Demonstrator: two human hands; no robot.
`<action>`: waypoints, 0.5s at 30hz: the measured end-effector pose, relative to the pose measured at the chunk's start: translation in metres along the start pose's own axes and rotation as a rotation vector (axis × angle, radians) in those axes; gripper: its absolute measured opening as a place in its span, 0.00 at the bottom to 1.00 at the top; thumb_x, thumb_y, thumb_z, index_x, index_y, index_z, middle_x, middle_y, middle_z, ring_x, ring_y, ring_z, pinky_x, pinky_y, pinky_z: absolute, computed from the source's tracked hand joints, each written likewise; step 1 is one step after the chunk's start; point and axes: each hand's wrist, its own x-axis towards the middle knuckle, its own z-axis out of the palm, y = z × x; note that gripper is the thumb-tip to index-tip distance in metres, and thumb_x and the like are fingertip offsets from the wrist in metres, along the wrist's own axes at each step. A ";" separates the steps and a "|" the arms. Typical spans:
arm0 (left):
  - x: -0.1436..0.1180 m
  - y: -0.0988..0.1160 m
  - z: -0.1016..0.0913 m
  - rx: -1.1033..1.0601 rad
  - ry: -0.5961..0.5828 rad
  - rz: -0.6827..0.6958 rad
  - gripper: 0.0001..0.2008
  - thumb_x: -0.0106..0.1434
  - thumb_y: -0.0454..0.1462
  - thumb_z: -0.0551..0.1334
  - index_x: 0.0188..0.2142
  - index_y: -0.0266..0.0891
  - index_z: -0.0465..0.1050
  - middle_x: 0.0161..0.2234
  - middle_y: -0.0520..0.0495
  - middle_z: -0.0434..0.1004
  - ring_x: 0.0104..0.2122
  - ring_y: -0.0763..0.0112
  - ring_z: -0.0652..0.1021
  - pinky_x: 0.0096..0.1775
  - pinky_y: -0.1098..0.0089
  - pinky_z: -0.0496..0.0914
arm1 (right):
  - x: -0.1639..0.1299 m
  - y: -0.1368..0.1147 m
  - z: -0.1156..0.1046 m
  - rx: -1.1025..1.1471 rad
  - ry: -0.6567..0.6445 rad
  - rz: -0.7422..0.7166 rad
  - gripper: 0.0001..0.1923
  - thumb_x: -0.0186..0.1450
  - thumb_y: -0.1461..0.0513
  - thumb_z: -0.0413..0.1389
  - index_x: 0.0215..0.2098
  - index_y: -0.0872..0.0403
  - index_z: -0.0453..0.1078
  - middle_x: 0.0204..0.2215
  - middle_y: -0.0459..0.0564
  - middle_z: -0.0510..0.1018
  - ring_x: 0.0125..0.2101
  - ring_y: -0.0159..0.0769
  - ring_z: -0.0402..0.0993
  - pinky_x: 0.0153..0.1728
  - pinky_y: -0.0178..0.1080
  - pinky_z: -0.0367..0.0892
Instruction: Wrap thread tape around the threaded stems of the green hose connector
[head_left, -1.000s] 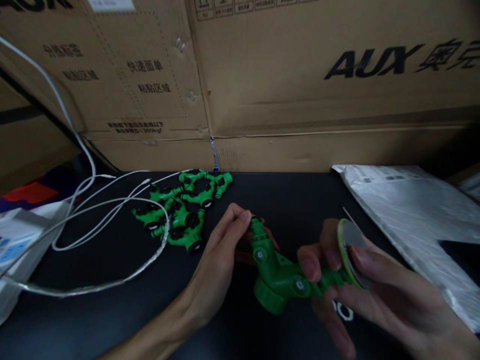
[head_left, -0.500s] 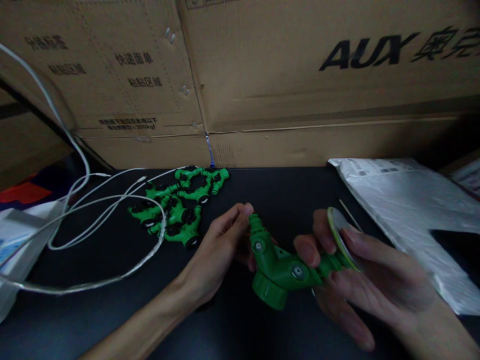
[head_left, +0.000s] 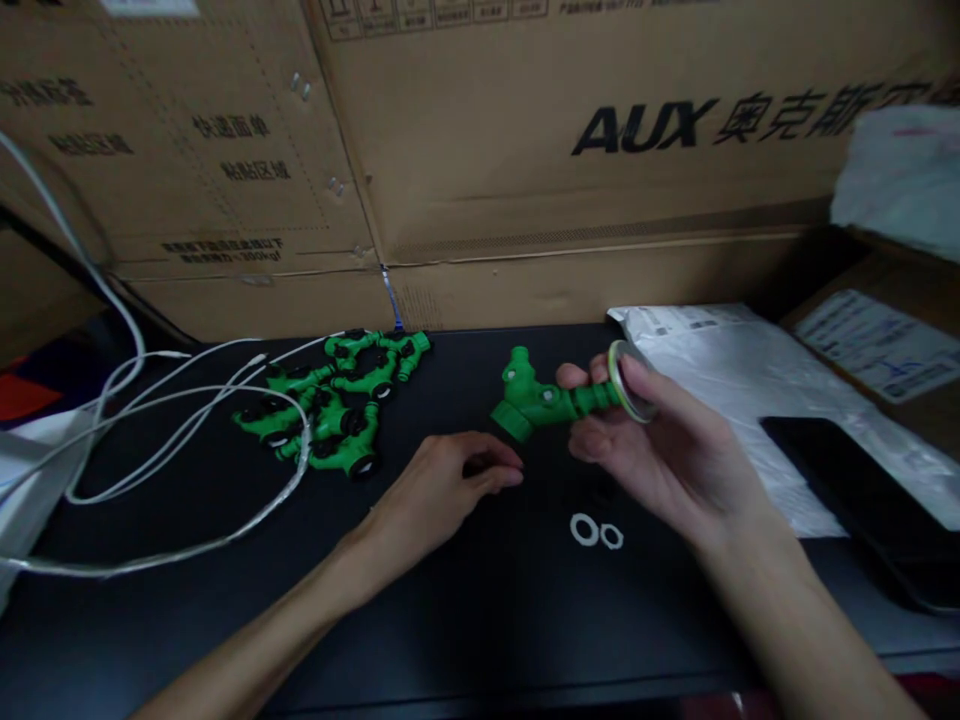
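My right hand (head_left: 660,450) grips a green Y-shaped hose splitter (head_left: 551,400) by one of its outlets, together with a thin round disc (head_left: 634,382) with a yellow-green edge. The splitter is held above the dark table, its wide collar facing down and left. Below and left of it is my left hand (head_left: 457,475), apart from the splitter. Its thumb and forefinger are curled with their tips close, and nothing shows between them. Two white ring washers (head_left: 584,530) lie on the table below my right hand.
Several green and black splitters (head_left: 330,400) are piled at left, with white cables (head_left: 187,560) looping around them. A white plastic mailer (head_left: 720,370) and a black phone (head_left: 862,500) lie at right. A large cardboard box (head_left: 480,180) stands behind.
My left hand has let go of the splitter's outlet and moved down from it. My right hand has carried the splitter and disc up and away. The view has shifted, and the washers now show.
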 end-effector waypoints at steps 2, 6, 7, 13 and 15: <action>-0.001 0.008 0.008 0.104 -0.048 0.053 0.08 0.66 0.38 0.67 0.44 0.42 0.82 0.38 0.52 0.85 0.38 0.68 0.82 0.41 0.70 0.71 | 0.001 -0.001 -0.001 -0.024 0.039 -0.031 0.08 0.71 0.60 0.58 0.39 0.52 0.79 0.41 0.45 0.83 0.31 0.30 0.81 0.35 0.30 0.79; 0.001 0.021 0.023 0.182 -0.113 0.145 0.07 0.67 0.37 0.67 0.44 0.42 0.82 0.37 0.52 0.86 0.37 0.67 0.83 0.42 0.69 0.72 | 0.002 0.000 -0.001 -0.042 0.065 -0.035 0.07 0.69 0.58 0.61 0.38 0.53 0.80 0.40 0.47 0.84 0.31 0.31 0.82 0.34 0.32 0.79; 0.002 0.023 0.026 0.204 -0.118 0.180 0.06 0.68 0.37 0.66 0.42 0.42 0.83 0.38 0.51 0.86 0.38 0.67 0.83 0.43 0.68 0.72 | 0.002 0.000 0.000 -0.040 0.068 -0.030 0.07 0.69 0.58 0.62 0.37 0.53 0.80 0.40 0.47 0.84 0.31 0.31 0.82 0.34 0.32 0.79; 0.001 0.019 0.022 0.028 0.052 0.103 0.14 0.73 0.42 0.58 0.46 0.37 0.81 0.46 0.42 0.83 0.30 0.69 0.80 0.37 0.66 0.76 | 0.002 0.000 0.000 -0.034 0.059 -0.036 0.09 0.65 0.56 0.66 0.36 0.54 0.79 0.39 0.46 0.83 0.29 0.32 0.82 0.34 0.33 0.78; -0.002 0.022 0.014 -0.231 0.151 -0.032 0.22 0.74 0.49 0.55 0.46 0.34 0.79 0.44 0.38 0.82 0.30 0.68 0.79 0.34 0.66 0.77 | 0.002 0.001 -0.001 -0.042 0.050 -0.043 0.10 0.65 0.55 0.66 0.37 0.54 0.79 0.39 0.46 0.83 0.30 0.32 0.82 0.34 0.33 0.78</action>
